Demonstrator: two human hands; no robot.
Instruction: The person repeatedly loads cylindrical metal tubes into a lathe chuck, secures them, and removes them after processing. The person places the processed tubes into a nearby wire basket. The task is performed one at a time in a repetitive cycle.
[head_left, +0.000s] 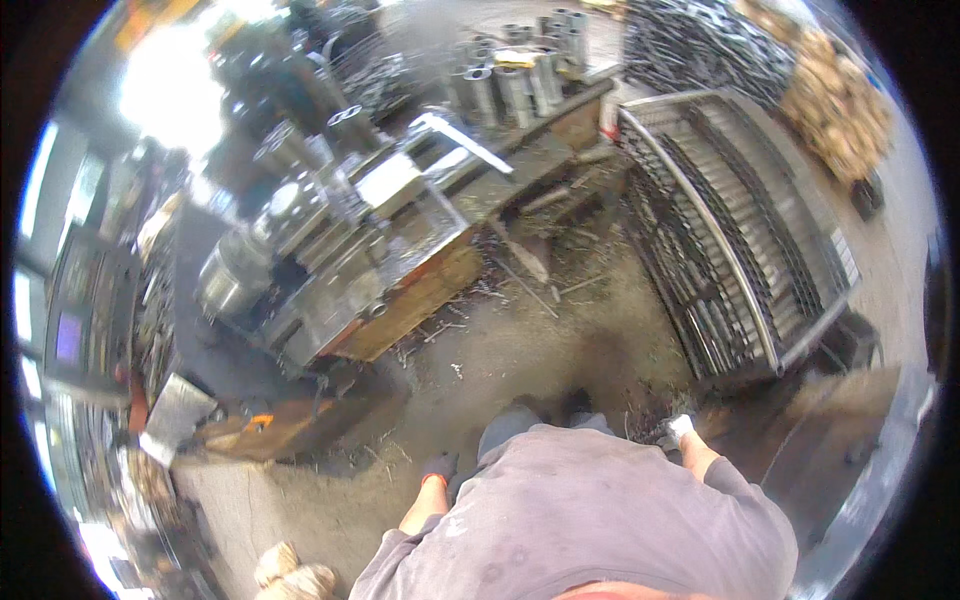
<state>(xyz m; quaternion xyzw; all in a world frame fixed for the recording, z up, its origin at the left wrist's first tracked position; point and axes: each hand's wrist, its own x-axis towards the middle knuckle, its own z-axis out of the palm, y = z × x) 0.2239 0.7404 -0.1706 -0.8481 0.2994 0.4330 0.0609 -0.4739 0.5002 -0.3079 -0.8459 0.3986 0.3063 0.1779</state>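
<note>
My left hand (441, 466), in a dark glove with a red-orange cuff, hangs low beside my left hip above the concrete floor (480, 360). Nothing can be made out in it, and its fingers blur into the dark behind. On the other side my right hand (677, 430), in a whitish glove, is lowered near a dark heap of metal shavings (643, 420). Whether its fingers hold anything cannot be seen. Before me stands a metalworking machine (330, 262), its bed littered with shavings. A metal caliper-like tool (469, 142) lies across the machine's top.
Several upright metal tubes (514, 94) stand at the bench's far end. On the right a large metal rack (720, 225) holds rows of parts, with stacked sacks (840, 112) behind. Rods and shavings litter the floor by the machine. Wrapped bundles (289, 574) lie behind my left side.
</note>
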